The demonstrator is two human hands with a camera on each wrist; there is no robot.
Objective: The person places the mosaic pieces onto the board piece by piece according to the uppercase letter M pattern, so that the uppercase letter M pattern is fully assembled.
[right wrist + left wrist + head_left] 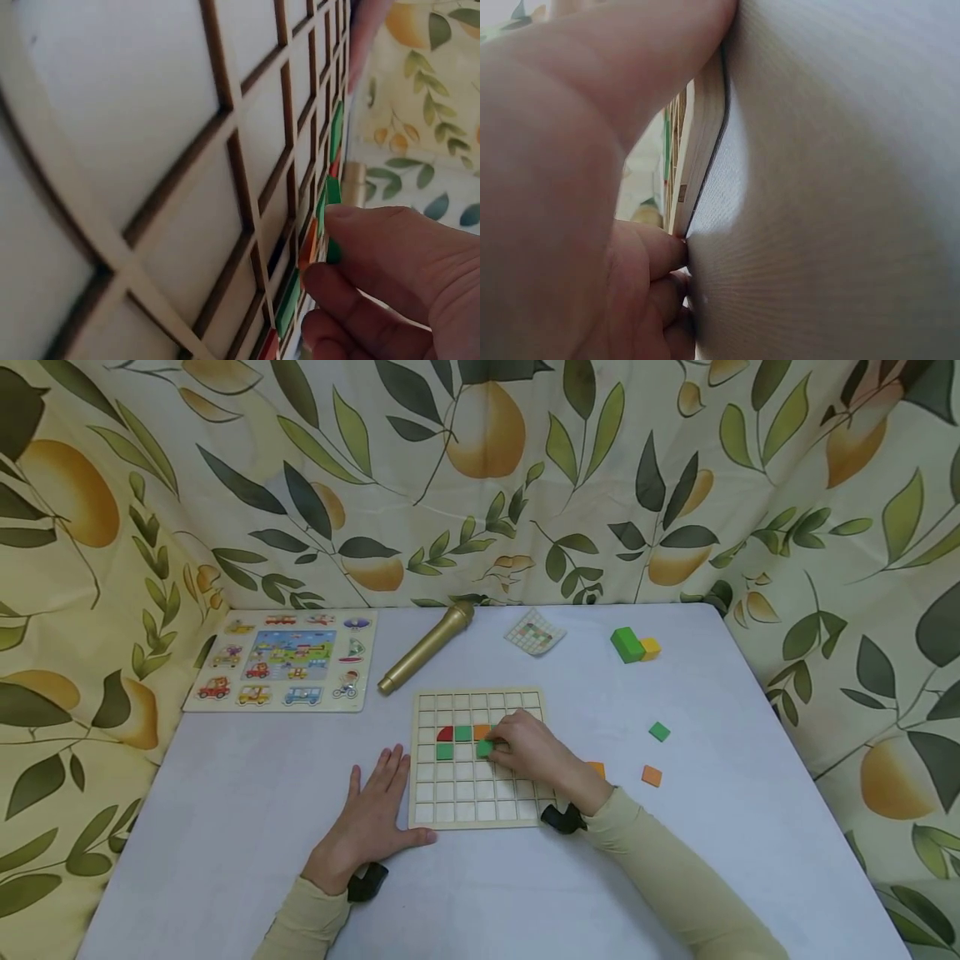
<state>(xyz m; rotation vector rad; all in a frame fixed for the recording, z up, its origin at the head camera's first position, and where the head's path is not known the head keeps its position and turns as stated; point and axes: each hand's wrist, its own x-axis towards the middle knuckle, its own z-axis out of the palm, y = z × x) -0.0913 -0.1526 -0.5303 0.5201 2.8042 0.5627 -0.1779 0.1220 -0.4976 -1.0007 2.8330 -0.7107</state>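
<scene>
My left hand [372, 817] lies flat and open on the table [225, 810], thumb against the near-left edge of the grid board [480, 757]. My right hand [534, 750] sits over the board, fingertips pinching 1 green tile [484, 747] at a cell just right of the placed tiles. The right hand is nearer. Beyond, 2 loose tiles [655, 752] lie well apart.

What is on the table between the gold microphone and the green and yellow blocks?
In the head view, a small checkered card lies between the gold microphone and the green and yellow blocks.
</scene>
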